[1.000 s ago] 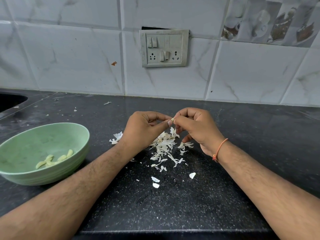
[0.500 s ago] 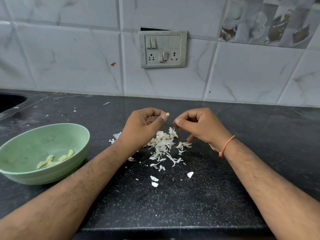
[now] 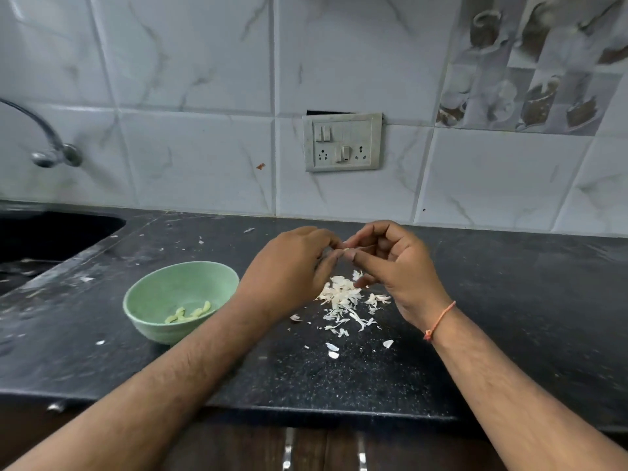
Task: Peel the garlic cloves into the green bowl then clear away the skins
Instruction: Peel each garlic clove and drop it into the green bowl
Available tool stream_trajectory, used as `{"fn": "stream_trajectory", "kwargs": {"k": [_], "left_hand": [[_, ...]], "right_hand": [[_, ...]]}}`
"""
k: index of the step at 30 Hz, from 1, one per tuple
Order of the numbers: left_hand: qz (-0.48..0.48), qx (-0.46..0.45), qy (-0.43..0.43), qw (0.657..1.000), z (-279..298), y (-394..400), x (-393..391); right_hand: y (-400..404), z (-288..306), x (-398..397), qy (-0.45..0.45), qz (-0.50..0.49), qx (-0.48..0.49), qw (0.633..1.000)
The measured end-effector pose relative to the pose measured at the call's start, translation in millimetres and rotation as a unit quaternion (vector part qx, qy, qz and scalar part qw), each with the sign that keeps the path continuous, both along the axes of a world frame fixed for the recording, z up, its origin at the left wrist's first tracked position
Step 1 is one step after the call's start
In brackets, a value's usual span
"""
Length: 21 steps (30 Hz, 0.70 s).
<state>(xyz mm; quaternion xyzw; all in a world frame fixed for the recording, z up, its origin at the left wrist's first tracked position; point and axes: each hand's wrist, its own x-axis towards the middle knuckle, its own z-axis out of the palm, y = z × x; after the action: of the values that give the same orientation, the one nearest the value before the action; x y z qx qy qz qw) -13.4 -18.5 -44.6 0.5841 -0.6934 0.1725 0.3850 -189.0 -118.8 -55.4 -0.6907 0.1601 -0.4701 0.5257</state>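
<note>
1. A tiny garlic clove (image 3: 346, 249) sits pinched between both hands, above the skins (image 3: 345, 295).
2. The left hand (image 3: 292, 266) and right hand (image 3: 397, 266) each have their grip clamped on it.
3. The green bowl (image 3: 153, 294), on the left of the black worktop (image 3: 509, 300), holds peeled cloves (image 3: 188, 314).

From my feed the light is soft, even and cool, bright on the tiled wall (image 3: 190, 158) and duller on the black counter (image 3: 509, 300), which shows a faint sheen along its back edge and its left end. Shadows are weak, just a soft dark patch under the green bowl (image 3: 180, 294). The wide lens bows the tile lines toward the edges, and the tap (image 3: 54, 154) and both forearms look slightly smeared
</note>
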Motion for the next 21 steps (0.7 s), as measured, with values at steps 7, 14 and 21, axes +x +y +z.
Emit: {"fn": "stream_trajectory", "kwargs": {"k": [7, 14, 21], "left_hand": [[0.083, 0.027, -0.036, 0.996, 10.6, 63.2, 51.3], [0.205, 0.114, 0.004, 0.972, 3.3, 104.6, 111.0], [0.099, 0.076, 0.475, 0.871, 2.5, 96.0, 130.8]], "right_hand": [[36.6, 8.4, 60.7, 0.056, 0.044, -0.015, 0.997], [60.1, -9.5, 132.7, 0.101, 0.060, -0.025, 0.993], [56.5, -20.7, 140.7, 0.122, 0.040, -0.031, 0.991]]}}
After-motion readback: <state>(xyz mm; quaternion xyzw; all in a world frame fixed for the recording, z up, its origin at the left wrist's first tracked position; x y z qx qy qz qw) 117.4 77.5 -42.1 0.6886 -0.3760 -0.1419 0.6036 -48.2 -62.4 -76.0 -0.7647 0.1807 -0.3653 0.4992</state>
